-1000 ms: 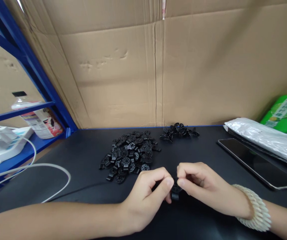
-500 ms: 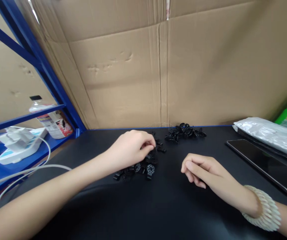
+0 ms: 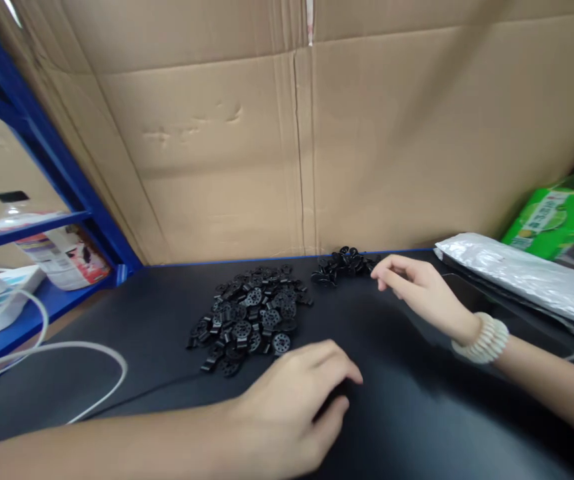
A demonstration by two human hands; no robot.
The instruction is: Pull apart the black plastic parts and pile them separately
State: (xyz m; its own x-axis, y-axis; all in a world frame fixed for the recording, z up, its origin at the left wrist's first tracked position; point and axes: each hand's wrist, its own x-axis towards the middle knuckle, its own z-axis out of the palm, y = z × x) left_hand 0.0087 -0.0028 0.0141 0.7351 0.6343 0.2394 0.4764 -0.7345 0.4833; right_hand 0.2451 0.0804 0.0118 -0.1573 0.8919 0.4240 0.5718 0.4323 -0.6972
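At the lower centre of the frame I have the left hand [image 3: 297,403] over the black tabletop [image 3: 391,417], thumb and forefinger well apart, just below and right of the larger pile of perforated black parts [image 3: 249,320]. Right of centre, the right hand [image 3: 417,290] is just beside the smaller pile of black pieces [image 3: 341,263], fingers curled near the thumb, and I cannot tell whether they grip one. Toward the right edge, a dark phone [image 3: 509,313] lies beside a silver package [image 3: 527,273].
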